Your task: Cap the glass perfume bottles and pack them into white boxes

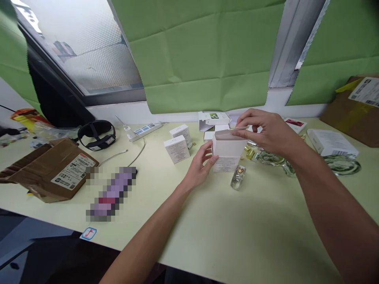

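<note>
A white printed carton (227,152) stands upright on the table with its top flap raised. My left hand (201,163) grips its left side, thumb on the front face. At the top, my right hand (260,130) pinches the carton's flap between thumb and fingers. Just in front of the carton lies a small clear glass bottle (238,177) with a gold neck. Gold caps (250,153) and clear glass pieces (270,157) lie beneath and behind my right forearm, partly hidden. To the left stand two closed white boxes (177,149), one behind the other.
An opened brown carton (68,169), a black headset (97,135), a power strip (145,131) and a pixelated purple object (114,193) occupy the left. Behind stands an opened white box (213,119). At right are another white box (332,142), a glass dish (342,165) and a large cardboard box (352,112).
</note>
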A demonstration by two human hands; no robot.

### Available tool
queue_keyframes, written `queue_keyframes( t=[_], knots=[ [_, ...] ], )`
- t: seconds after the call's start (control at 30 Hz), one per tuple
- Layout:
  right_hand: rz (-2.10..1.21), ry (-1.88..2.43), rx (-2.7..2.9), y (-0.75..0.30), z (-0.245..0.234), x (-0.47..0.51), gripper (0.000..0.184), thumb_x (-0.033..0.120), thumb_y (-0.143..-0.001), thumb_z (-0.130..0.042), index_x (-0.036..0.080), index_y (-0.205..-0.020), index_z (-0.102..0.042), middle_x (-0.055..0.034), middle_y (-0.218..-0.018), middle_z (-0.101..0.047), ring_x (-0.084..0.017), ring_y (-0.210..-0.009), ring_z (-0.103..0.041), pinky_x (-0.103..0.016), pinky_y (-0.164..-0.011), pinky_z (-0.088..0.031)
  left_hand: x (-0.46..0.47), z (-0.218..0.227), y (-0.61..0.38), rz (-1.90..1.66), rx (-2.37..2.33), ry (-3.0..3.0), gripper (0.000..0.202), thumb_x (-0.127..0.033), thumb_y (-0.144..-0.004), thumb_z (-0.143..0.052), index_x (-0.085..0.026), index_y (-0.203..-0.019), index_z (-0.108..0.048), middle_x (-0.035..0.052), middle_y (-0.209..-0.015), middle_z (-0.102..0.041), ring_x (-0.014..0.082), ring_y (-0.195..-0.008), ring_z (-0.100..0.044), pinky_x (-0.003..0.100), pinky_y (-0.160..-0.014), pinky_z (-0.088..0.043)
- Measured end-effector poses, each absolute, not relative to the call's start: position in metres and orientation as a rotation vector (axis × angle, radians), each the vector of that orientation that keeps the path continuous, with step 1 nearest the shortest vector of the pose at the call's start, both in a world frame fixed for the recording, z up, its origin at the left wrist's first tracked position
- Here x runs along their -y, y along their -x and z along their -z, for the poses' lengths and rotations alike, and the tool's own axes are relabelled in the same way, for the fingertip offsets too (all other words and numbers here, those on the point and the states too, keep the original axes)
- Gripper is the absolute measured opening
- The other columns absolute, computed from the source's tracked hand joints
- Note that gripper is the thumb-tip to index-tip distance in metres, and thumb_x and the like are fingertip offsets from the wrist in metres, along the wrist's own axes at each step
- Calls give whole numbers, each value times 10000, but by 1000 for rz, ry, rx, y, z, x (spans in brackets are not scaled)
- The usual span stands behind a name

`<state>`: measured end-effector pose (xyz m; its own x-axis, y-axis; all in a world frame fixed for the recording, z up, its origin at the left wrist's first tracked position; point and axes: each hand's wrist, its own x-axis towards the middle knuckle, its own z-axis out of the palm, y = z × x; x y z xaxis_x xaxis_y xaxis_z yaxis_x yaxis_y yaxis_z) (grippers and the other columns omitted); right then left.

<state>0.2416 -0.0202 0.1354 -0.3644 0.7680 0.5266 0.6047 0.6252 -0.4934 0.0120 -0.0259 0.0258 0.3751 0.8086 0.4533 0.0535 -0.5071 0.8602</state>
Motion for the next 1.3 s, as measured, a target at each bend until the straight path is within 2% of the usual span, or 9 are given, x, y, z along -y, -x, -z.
queue_keyframes(
  t=[0.17,0.4,0.6,0.7,0.83,0.97,1.1,1.3],
  knots=[
    [-212,1051,2250,-237,-122,13,271,464,-906,-568,262,-795,-710,-57,-1040,-664,-254,-945,-608,-406,-764,-449,27,-26,-13,-1207,-732,-1810,426,-369,-978,-537,-300,-1382,-423,79,-1415,-505,227,-1266,-521,385,-1011,-483],
    [-300,1017,2348,-240,-114,6,210,431,-880,-605,259,-822,-712,-49,-1063,-666,-244,-939,-613,-399,-790,-453,28,-26,-13,-1199,-755,-1813,433,-396,-974,-536,-315,-1386,-428,76,-1443,-477,230,-1270,-523,371,-1001,-481],
    [-334,1041,2459,-241,-114,8,243,435,-917,-552,257,-906,-716,-52,-1073,-670,-227,-909,-618,-376,-787,-448,28,-26,-13,-1204,-759,-1815,448,-397,-969,-544,-312,-1393,-428,80,-1421,-485,224,-1235,-541,362,-991,-480],
    [-271,1191,2489,-234,-116,13,230,386,-919,-548,237,-917,-722,-58,-1094,-669,-226,-909,-626,-361,-764,-440,29,-26,-13,-1185,-757,-1830,451,-394,-974,-535,-301,-1400,-419,88,-1410,-488,225,-1227,-541,358,-982,-482],
    [-172,1516,2393,-220,-122,23,205,302,-903,-562,213,-831,-732,-70,-1017,-701,-245,-902,-642,-357,-729,-419,30,-27,-14,-1203,-759,-1832,434,-385,-982,-523,-297,-1393,-418,84,-1394,-496,220,-1243,-526,344,-984,-474],
    [-187,1629,2360,-213,-125,28,176,290,-886,-588,208,-818,-728,-74,-995,-718,-259,-908,-645,-356,-703,-412,32,-29,-15,-1203,-777,-1830,408,-397,-993,-492,-295,-1383,-430,85,-1380,-501,213,-1230,-532,339,-978,-474],
    [-215,1556,2368,-216,-123,24,188,289,-898,-574,200,-808,-712,-73,-998,-712,-244,-895,-643,-362,-735,-427,33,-30,-17,-1225,-813,-1803,387,-403,-999,-475,-289,-1368,-449,81,-1366,-506,196,-1181,-546,325,-968,-469],
    [-228,1372,2387,-220,-117,19,206,293,-922,-543,190,-835,-699,-67,-1115,-675,-241,-983,-625,-371,-842,-442,35,-31,-17,-1217,-805,-1758,402,-413,-1006,-450,-288,-1388,-424,76,-1377,-507,194,-1141,-547,317,-940,-466]
  ],
)
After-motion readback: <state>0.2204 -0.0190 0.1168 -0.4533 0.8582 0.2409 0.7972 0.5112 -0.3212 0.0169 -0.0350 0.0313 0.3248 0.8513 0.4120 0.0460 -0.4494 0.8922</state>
